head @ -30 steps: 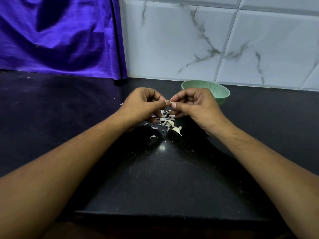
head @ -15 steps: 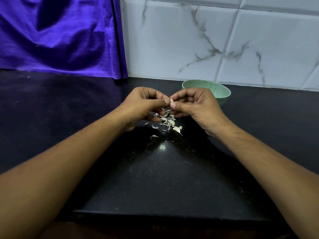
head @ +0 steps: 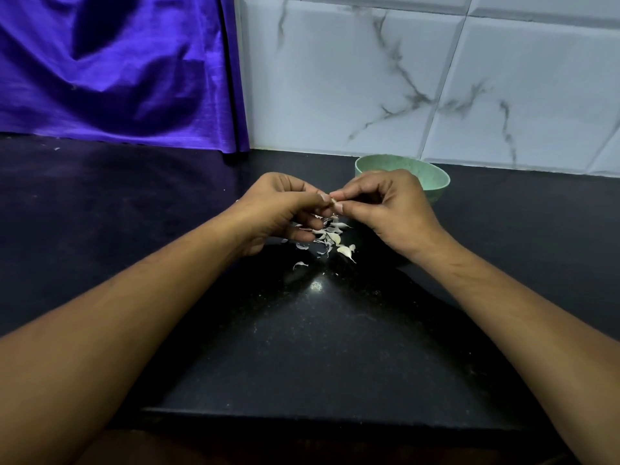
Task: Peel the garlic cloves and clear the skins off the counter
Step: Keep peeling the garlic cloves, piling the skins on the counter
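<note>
Above the skins, both hands (fingers curled) pinching one garlic clove

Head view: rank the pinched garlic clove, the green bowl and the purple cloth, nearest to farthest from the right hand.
1. garlic clove: centre, pinched in the fingers of the right hand.
2. green bowl: just behind that hand, partly hidden by it.
3. purple cloth: far back left, hanging at the wall.
</note>
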A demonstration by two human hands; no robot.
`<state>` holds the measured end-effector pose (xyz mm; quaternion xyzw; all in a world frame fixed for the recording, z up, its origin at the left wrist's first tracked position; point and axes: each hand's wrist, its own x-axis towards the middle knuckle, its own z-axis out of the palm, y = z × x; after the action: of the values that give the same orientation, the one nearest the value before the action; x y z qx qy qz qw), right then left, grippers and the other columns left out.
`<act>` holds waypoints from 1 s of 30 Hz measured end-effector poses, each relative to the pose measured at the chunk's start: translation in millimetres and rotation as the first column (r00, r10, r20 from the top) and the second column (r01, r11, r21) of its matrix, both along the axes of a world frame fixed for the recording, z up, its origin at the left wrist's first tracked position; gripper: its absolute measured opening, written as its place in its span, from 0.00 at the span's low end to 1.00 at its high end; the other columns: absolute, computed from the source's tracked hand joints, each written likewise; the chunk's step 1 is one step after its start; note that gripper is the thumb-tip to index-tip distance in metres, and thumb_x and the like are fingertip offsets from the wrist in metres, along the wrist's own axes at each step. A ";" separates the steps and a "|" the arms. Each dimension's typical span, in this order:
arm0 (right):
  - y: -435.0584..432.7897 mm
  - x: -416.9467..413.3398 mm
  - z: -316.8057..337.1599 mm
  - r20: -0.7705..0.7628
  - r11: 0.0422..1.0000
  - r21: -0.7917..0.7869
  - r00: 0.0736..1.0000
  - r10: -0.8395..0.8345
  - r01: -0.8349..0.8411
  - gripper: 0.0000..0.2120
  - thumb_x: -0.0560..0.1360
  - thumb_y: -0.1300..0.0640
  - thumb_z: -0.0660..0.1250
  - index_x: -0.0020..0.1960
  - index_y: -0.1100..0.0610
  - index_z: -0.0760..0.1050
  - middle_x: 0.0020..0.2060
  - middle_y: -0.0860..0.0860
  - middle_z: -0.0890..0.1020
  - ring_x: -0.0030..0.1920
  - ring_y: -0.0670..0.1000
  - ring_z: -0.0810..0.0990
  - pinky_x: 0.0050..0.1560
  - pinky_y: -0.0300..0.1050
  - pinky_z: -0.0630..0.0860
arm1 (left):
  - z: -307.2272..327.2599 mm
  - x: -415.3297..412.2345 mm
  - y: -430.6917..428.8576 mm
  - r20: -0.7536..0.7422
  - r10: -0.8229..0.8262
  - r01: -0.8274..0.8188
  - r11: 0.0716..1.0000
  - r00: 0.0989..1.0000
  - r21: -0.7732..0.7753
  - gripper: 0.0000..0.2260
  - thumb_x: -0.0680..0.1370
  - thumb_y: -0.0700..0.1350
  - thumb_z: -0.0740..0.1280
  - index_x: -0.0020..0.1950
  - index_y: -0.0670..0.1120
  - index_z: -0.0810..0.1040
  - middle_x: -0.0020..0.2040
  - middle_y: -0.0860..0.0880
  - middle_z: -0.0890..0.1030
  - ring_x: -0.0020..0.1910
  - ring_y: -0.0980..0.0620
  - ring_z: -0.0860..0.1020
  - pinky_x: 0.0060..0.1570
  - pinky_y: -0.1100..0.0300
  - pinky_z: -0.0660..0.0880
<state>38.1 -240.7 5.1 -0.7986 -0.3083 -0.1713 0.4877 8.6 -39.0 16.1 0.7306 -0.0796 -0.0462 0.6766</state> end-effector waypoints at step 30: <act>7.0 -8.6 1.8 -0.181 0.975 0.207 0.976 0.120 -0.082 0.07 0.72 0.69 0.76 0.51 0.64 0.85 0.42 0.56 0.88 0.43 0.52 0.87 0.48 0.45 0.84 | 1.7 -2.0 -6.6 -0.012 0.046 -0.046 0.999 0.999 -0.003 0.04 0.79 0.39 0.70 0.45 0.40 0.82 0.35 0.47 0.82 0.32 0.54 0.80 0.31 0.61 0.81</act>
<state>29.5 -233.8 6.9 -0.7420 -0.2814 -0.0981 0.6005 6.6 -45.6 17.8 0.7310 -0.0588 -0.0349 0.6790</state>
